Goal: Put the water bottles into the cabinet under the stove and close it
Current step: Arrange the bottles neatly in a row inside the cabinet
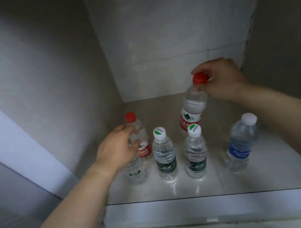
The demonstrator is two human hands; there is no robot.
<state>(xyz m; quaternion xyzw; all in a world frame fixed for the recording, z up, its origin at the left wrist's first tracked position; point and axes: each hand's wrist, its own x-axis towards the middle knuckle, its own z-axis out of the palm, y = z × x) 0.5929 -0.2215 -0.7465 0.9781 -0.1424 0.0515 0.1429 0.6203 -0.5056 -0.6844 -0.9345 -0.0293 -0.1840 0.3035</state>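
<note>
Beyond the metal sill (201, 203), our left hand (116, 150) grips the leftmost front bottle (135, 171) on the cabinet floor (266, 169); our right hand (222, 79) pinches a red-capped bottle (192, 106) aloft, tilted, behind the front row (165, 157).

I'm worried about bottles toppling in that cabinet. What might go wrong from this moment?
The right hand pinches the tilted red-cap bottle only by its cap. It may slip, or swing into the green-label bottle just below. The left hand, gripping the front-left bottle, sits close against the upright red-cap bottle behind and might knock it over.
</note>
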